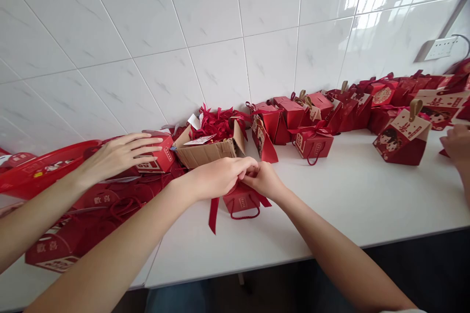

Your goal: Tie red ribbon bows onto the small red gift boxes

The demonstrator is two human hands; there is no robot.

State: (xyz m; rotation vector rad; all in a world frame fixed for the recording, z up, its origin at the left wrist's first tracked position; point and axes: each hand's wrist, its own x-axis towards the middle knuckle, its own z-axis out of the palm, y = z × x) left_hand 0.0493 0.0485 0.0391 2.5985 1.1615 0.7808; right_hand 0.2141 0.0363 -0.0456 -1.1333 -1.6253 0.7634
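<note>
A small red gift box (241, 203) with a dark red cord handle stands on the white table in front of me. My left hand (224, 176) and my right hand (263, 179) meet over its top, fingers pinched together on a red ribbon (213, 215). One ribbon end hangs down at the left of the box, another sticks out at the right. The knot or loop between my fingertips is hidden by them. Behind my left hand is a cardboard box (205, 153) filled with red ribbons.
At left, another person's hand (123, 154) lies on a red box (159, 154), near a red basin (47, 168) and a pile of flat red boxes (99, 200). Several finished boxes line the tiled wall at right. Another person's hand (457, 144) is at the right edge.
</note>
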